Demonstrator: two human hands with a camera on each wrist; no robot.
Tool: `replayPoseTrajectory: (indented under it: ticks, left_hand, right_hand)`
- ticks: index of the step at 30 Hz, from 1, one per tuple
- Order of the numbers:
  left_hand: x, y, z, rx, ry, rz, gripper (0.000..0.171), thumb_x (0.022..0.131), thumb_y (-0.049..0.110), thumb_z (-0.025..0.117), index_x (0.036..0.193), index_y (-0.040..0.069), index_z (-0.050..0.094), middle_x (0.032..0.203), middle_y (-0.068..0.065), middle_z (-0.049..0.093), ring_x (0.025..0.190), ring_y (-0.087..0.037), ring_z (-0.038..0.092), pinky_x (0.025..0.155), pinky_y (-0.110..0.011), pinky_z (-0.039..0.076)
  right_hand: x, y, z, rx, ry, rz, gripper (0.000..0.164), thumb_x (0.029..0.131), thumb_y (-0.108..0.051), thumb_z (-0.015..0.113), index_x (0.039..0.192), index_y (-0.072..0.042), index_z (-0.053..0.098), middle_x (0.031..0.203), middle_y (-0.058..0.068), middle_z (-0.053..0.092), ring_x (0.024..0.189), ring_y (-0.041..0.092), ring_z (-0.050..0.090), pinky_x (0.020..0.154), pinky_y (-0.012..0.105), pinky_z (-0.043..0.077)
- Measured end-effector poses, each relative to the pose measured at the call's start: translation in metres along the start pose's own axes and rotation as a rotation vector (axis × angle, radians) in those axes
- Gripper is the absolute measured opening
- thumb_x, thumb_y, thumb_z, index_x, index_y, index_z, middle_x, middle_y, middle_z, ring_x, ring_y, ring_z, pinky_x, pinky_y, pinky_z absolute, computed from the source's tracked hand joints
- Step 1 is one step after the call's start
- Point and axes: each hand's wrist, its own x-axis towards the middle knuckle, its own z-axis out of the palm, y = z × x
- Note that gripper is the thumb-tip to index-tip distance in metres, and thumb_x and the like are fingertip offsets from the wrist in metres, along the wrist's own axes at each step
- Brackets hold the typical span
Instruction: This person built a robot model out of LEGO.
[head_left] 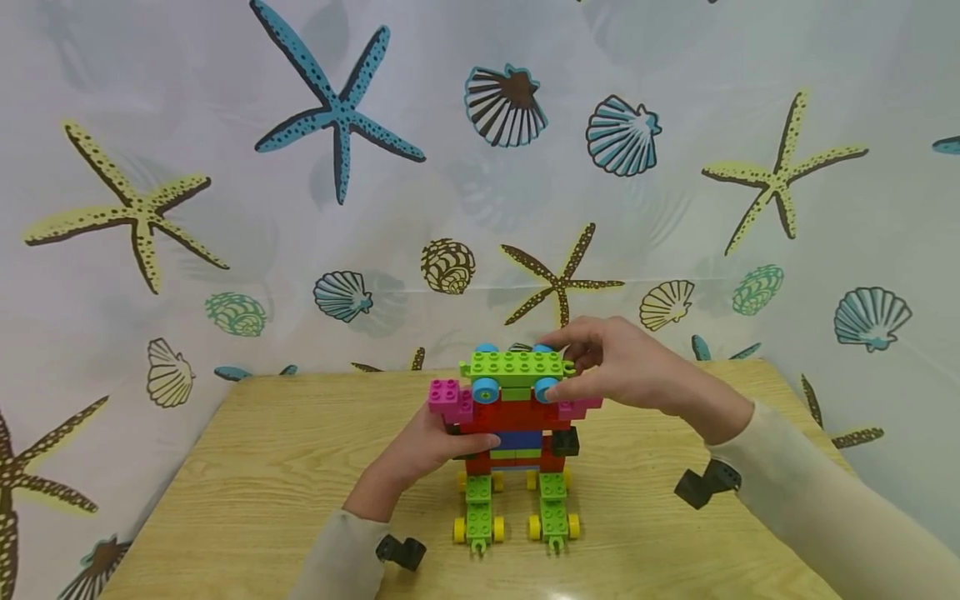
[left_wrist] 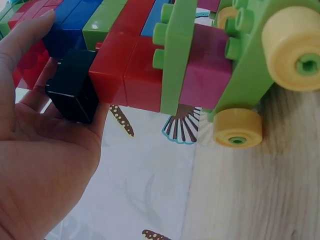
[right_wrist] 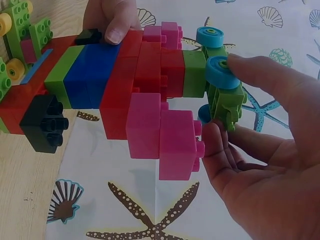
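A standing figure of toy building bricks has a red and blue body [head_left: 517,415], with pink bricks [head_left: 450,400] and black bricks [head_left: 566,442] at its sides. Its feet are two green wheeled bases [head_left: 480,518] with yellow wheels, standing on the table. My left hand [head_left: 420,446] grips the body from the side, thumb across the blue brick [left_wrist: 75,25] and fingers behind it. At the top lies a green wheeled base [head_left: 517,364] with blue wheels. My right hand [head_left: 622,362] pinches this base at its wheels [right_wrist: 222,72], thumb on one side and fingers on the other.
The wooden table [head_left: 300,442] extends around the figure. Behind it hangs a pale curtain [head_left: 465,192] printed with starfish and shells. A small black device is on each sleeve, one by the left wrist [head_left: 401,552] and one by the right wrist [head_left: 707,483].
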Motion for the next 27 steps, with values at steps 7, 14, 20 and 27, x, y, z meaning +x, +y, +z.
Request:
replayPoseTrajectory:
  ticks: [7, 14, 20, 27]
  left_hand:
    - [-0.012, 0.013, -0.021, 0.017, 0.046, 0.036, 0.07, 0.102, 0.022, 0.083, 0.162, 0.005, 0.049, 0.155, -0.023, 0.061, 0.132, -0.025, 0.068, 0.104, -0.03, 0.064]
    - [-0.014, 0.053, -0.02, 0.139, 0.19, 0.226, 0.058, 0.107, 0.014, 0.072, 0.162, 0.011, 0.056, 0.158, -0.017, 0.063, 0.139, -0.013, 0.064, 0.111, -0.02, 0.058]
    - [-0.012, 0.078, -0.008, 0.184, 0.196, 0.25, 0.051, 0.104, 0.011, 0.078, 0.154, 0.01, 0.066, 0.155, -0.014, 0.066, 0.136, -0.033, 0.069, 0.105, -0.022, 0.062]
    - [-0.013, 0.079, -0.004, 0.175, 0.212, 0.274, 0.05, 0.101, 0.002, 0.079, 0.15, 0.005, 0.069, 0.15, -0.021, 0.067, 0.124, -0.028, 0.073, 0.102, -0.023, 0.064]
  right_hand:
    - [0.0, -0.001, 0.0, -0.009, -0.004, 0.009, 0.066, 0.094, -0.032, 0.09, 0.153, -0.011, 0.068, 0.12, 0.011, 0.071, 0.104, 0.026, 0.066, 0.089, 0.036, 0.06]
    - [0.001, -0.001, -0.001, -0.015, -0.017, 0.006, 0.069, 0.094, -0.03, 0.091, 0.155, -0.01, 0.066, 0.122, 0.011, 0.068, 0.105, 0.026, 0.066, 0.088, 0.037, 0.058]
    - [0.002, -0.002, -0.002, -0.005, -0.03, -0.005, 0.067, 0.094, -0.027, 0.091, 0.154, -0.01, 0.067, 0.128, 0.012, 0.066, 0.106, 0.027, 0.066, 0.089, 0.036, 0.059]
    - [0.001, -0.003, -0.001, -0.023, -0.037, -0.02, 0.067, 0.094, -0.028, 0.09, 0.154, -0.01, 0.067, 0.128, 0.011, 0.067, 0.106, 0.026, 0.067, 0.09, 0.036, 0.06]
